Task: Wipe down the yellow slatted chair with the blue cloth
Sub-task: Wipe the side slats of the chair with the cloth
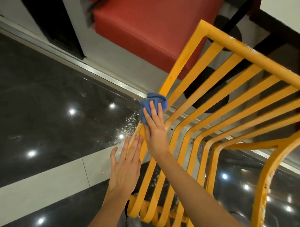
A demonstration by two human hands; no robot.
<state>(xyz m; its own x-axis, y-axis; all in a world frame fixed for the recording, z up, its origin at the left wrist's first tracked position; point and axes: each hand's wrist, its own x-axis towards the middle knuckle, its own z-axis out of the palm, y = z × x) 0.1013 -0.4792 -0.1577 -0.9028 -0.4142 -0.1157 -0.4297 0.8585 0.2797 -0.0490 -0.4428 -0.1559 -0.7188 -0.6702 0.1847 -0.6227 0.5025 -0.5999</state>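
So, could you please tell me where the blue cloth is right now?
The blue cloth sits mid-frame in the head view, pressed by the right hand against the yellow chair's left edge slat.

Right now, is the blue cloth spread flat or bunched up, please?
Bunched: the blue cloth sits crumpled under the right hand.

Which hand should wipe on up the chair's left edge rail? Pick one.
Right. The right hand already presses the blue cloth against that yellow rail; the left hand lies flat, empty, lower down.
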